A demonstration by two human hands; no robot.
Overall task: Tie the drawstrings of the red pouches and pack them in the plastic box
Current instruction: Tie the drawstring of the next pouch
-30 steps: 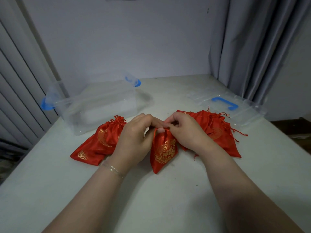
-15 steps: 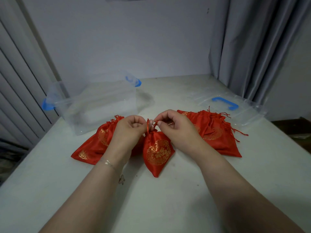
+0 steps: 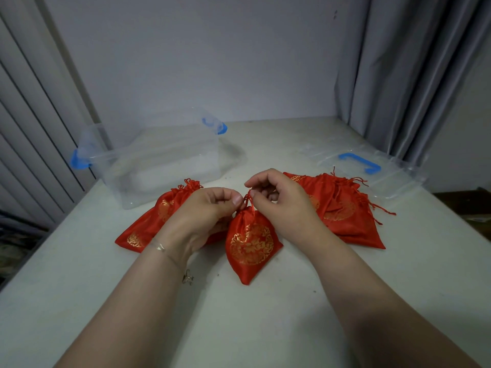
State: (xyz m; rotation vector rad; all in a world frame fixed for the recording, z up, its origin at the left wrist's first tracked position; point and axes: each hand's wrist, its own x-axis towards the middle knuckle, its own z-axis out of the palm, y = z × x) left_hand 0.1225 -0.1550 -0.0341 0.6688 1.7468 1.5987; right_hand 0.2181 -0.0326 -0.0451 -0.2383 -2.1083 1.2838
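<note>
A red pouch with a gold round pattern [image 3: 251,248] lies on the white table between my hands, its neck gathered tight. My left hand [image 3: 210,211] pinches the drawstring at the neck from the left. My right hand [image 3: 279,200] pinches the red drawstring [image 3: 248,199] from the right, just above the neck. Another red pouch [image 3: 148,227] lies to the left, partly under my left hand. More red pouches [image 3: 342,211] are piled at the right. The clear plastic box [image 3: 159,160] with blue clips stands behind the left pouch.
The clear box lid [image 3: 372,168] with a blue handle lies flat at the right, behind the pile. A grey curtain [image 3: 411,75] hangs at the back right. The table's left edge [image 3: 39,243] runs near vertical blinds.
The middle pouch's mouth has been drawn shut and the pouch has spread flat. My hands have come slightly apart and now pinch the drawstring above the neck.
</note>
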